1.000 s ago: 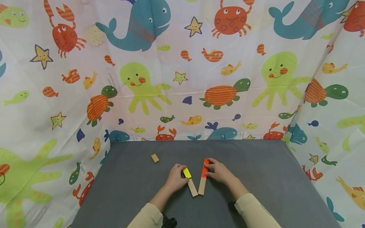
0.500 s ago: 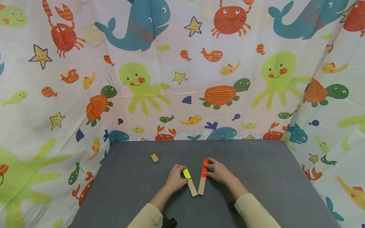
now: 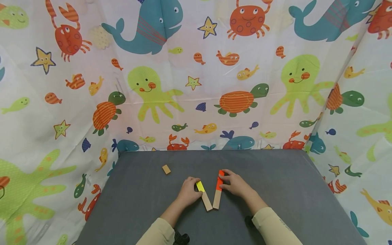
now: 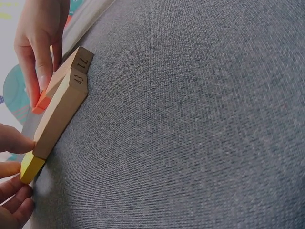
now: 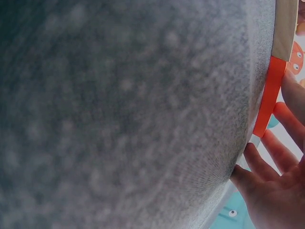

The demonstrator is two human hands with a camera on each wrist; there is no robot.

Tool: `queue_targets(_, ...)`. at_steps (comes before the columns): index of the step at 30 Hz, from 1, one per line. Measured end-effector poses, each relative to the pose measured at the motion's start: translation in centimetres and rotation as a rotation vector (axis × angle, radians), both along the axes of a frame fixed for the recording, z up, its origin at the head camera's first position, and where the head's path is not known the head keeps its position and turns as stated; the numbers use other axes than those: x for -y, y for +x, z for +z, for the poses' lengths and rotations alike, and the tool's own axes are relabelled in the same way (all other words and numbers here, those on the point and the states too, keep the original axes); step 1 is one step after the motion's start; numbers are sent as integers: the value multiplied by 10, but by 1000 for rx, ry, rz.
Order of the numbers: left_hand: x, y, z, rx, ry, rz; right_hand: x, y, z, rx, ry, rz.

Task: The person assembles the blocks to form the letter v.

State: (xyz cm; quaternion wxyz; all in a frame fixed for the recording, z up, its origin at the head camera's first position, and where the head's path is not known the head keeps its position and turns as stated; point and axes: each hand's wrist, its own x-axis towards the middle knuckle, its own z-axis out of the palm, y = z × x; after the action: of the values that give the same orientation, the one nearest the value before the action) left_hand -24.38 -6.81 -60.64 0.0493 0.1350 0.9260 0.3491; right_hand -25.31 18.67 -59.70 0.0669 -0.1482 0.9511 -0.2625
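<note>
Two pale wooden blocks lie on the grey table in a narrow V, their near ends close together. The left one [image 3: 207, 202] is stamped 43 on its end in the left wrist view; a yellow block [image 3: 200, 186] continues it at the far end. My left hand [image 3: 188, 192] pinches the yellow block between thumb and fingertips. Beyond the right wooden block [image 3: 217, 200], whose end also bears a stamped number, comes an orange block [image 3: 219, 180] in line. My right hand [image 3: 237, 184] holds the orange block from its right side, thumb and fingers along it in the right wrist view.
A small loose wooden block [image 3: 166, 169] lies at the back left of the grey table [image 3: 269, 170]. Behind the table hangs a curtain [image 3: 196, 102] printed with sea animals, which also runs along both sides.
</note>
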Motion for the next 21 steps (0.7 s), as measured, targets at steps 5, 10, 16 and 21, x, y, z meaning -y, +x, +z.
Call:
queue_targets(5,0,0,1,-4,2,-16,0,0,1,9,2,-4)
queue_targets(10,0,0,3,-3,32,-33,1,0,1,0,0,-11)
queue_targets(16,1,-2,6,15,62,-25,1,0,2,-9,-9,-8)
queue_targets(21,5,-1,8,0,66,-4,1,-1,1,5,0,-11)
